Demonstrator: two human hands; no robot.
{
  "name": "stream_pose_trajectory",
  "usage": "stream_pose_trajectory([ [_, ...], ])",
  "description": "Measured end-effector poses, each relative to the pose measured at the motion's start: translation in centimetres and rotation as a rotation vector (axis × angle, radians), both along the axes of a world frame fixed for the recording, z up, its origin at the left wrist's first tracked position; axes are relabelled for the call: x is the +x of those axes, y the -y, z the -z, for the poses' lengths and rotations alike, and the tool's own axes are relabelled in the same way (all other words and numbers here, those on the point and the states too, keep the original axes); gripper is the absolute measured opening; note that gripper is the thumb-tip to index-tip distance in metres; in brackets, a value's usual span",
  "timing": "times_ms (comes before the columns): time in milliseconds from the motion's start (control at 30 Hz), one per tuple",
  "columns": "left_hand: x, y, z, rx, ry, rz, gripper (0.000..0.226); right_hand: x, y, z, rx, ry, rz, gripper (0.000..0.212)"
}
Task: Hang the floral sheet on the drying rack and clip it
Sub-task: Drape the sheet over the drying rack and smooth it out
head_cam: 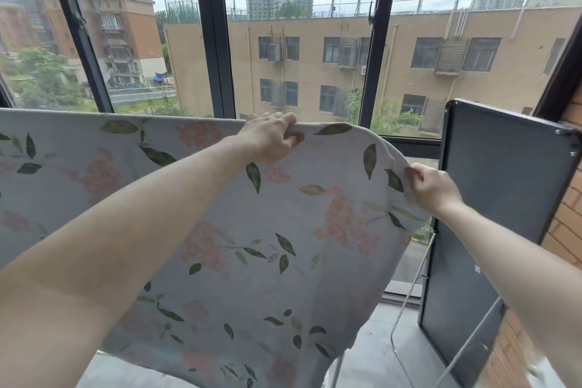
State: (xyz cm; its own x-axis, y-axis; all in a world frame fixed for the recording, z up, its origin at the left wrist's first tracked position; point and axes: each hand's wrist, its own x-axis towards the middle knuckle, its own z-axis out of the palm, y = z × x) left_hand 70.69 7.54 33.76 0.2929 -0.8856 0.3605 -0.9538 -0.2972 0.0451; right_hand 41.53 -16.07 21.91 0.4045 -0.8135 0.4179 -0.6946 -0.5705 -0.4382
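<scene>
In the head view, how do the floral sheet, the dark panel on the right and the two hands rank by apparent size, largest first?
1. floral sheet, which fills most of the lower picture.
2. dark panel.
3. left hand and right hand: they look about alike, so I do not rank them.

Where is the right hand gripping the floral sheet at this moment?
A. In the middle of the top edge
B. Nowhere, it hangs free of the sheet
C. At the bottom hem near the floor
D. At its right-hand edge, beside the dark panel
D: the right hand pinches the floral sheet at its right-hand edge next to the dark panel, while the left hand grips the top edge.
</scene>
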Motion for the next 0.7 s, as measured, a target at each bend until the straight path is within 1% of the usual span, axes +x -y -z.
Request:
stream_pose_trajectory([
  [33,0.0,-0.1,-0.1,0.010,0.006,-0.014,0.029,0.3,0.2,0.6,0.096,-0.031,0.025,0.028],
  [67,0.1,-0.2,-0.1,0.015,0.009,-0.027,0.027,0.4,0.2,1.3,0.201,-0.028,0.057,0.028],
  [100,0.2,-0.3,-0.3,0.016,0.008,-0.038,0.024,0.7,0.0,2.2,0.329,0.014,0.081,0.039],
  [167,0.5,-0.7,-0.2,0.018,0.002,-0.046,0.022,1.0,-1.5,4.5,0.585,0.107,0.092,0.069],
  [200,0.6,-0.9,-0.2,0.017,0.002,-0.048,0.022,1.3,-2.6,5.9,0.698,0.146,0.068,0.078],
  [233,0.7,-1.0,-0.2,0.018,0.003,-0.051,0.022,1.5,-3.8,6.9,0.797,0.191,0.034,0.085],
  [300,0.7,-1.1,-0.2,0.016,0.004,-0.048,0.021,1.6,-6.2,9.1,0.925,0.383,-0.031,0.092],
  [334,0.5,-1.1,-0.1,0.017,0.005,-0.042,0.021,1.4,-7.3,10.3,0.917,0.496,-0.063,0.090],
  [367,0.5,-1.1,-0.3,0.009,0.012,-0.036,0.021,1.2,-8.3,11.3,0.840,0.570,-0.086,0.085],
  [400,0.4,-1.1,-0.4,0.008,0.024,-0.031,0.023,0.9,-9.4,12.5,0.727,0.597,-0.102,0.081],
  [467,0.3,-1.0,-0.5,0.012,0.035,-0.028,0.025,-0.1,-11.2,15.0,0.513,0.535,-0.084,0.063],
  [500,0.2,-1.0,-0.4,0.018,0.032,-0.029,0.024,-0.6,-11.8,16.2,0.463,0.501,-0.041,0.058],
  [600,-0.2,-0.9,-0.3,0.032,0.016,-0.032,0.024,-0.8,-12.2,17.4,0.475,0.384,0.036,0.037],
  [634,-0.4,-0.8,-0.2,0.029,0.010,-0.029,0.026,-1.0,-11.8,17.1,0.460,0.375,0.046,0.033],
  [700,-0.3,-1.1,-0.4,-0.009,0.004,-0.024,0.033,-1.4,-10.2,15.3,0.397,0.430,0.126,0.028],
])
